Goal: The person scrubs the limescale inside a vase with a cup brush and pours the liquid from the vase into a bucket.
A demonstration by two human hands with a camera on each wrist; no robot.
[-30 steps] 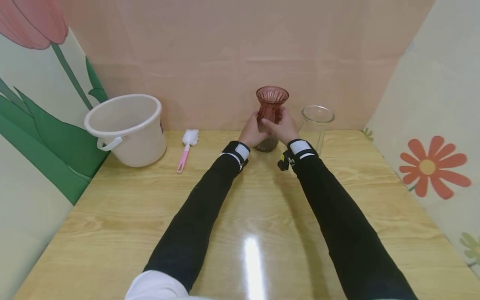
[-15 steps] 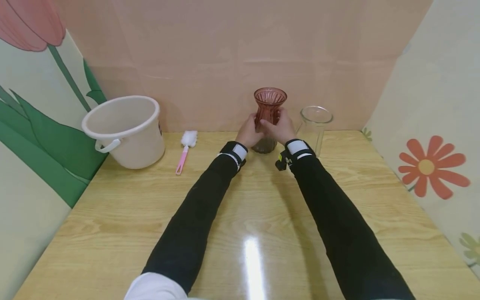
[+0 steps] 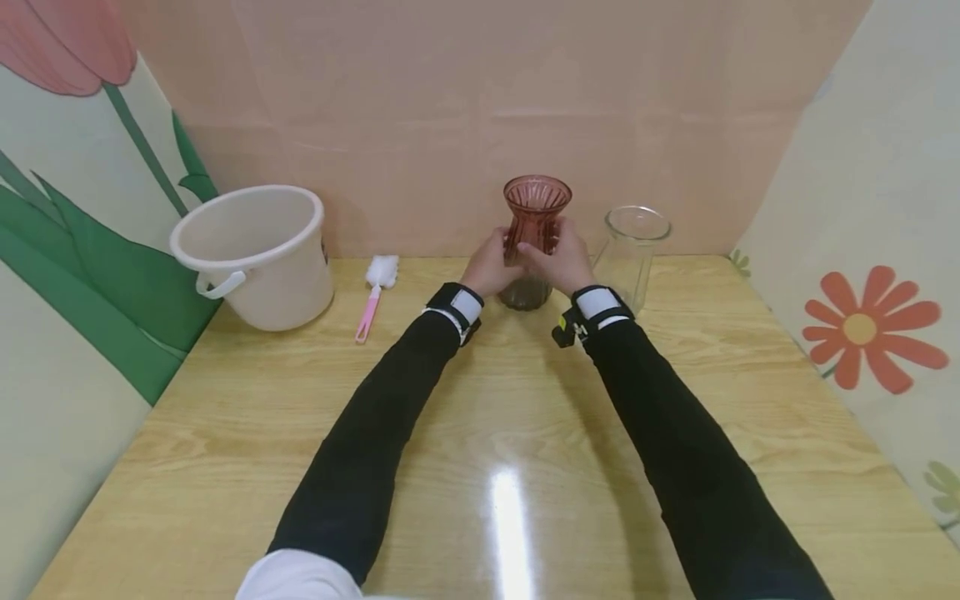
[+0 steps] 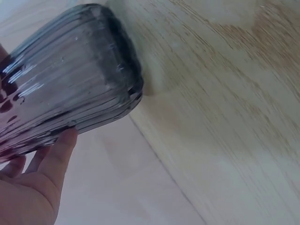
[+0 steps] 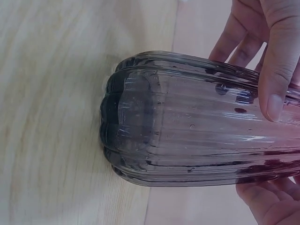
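A red-tinted ribbed glass vase (image 3: 536, 218) stands upright near the back of the wooden table (image 3: 480, 433). Both hands hold it at its narrow waist. My left hand (image 3: 487, 268) wraps the left side, and its fingers (image 4: 51, 164) lie against the ribbed glass (image 4: 70, 89). My right hand (image 3: 564, 262) wraps the right side, with its thumb (image 5: 276, 70) across the vase body (image 5: 187, 136). The vase's dark base sits at or just above the tabletop; I cannot tell which.
A clear glass vase (image 3: 633, 250) stands just right of the red one, close to my right hand. A pink-handled brush with a white head (image 3: 372, 296) lies to the left. Beyond it stands a white bucket (image 3: 255, 254). Flower-painted panels wall the table on three sides.
The red vase, held in both hands, has shifted slightly left, away from the clear vase. The grip looks the same.
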